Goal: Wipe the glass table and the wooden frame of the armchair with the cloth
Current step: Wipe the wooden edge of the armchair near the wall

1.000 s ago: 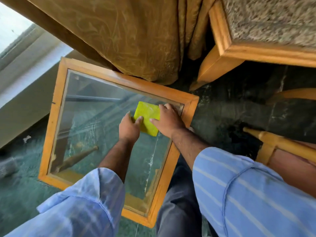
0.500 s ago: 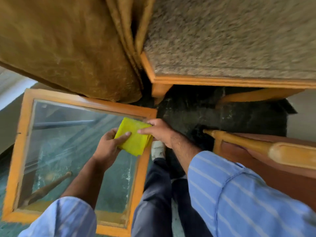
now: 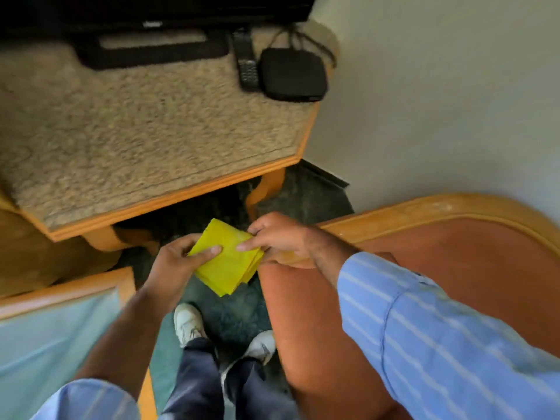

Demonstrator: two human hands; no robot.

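Note:
A folded yellow cloth hangs in the air between both hands, above the dark floor. My left hand pinches its left edge with thumb on top. My right hand grips its right edge with the fingertips. The glass table with its orange wooden frame lies at the lower left, away from the cloth. The armchair with orange-brown upholstery fills the right side; its curved wooden frame runs just behind my right hand.
A wooden stand with a speckled beige top sits ahead, carrying a black box, a remote and a TV base. A pale wall is at the right. My white shoes stand on the floor between table and armchair.
The cloth has come off the glass table and moved right, held in both hands. The view has swung right toward the armchair and the stand; the table has slid to the lower left.

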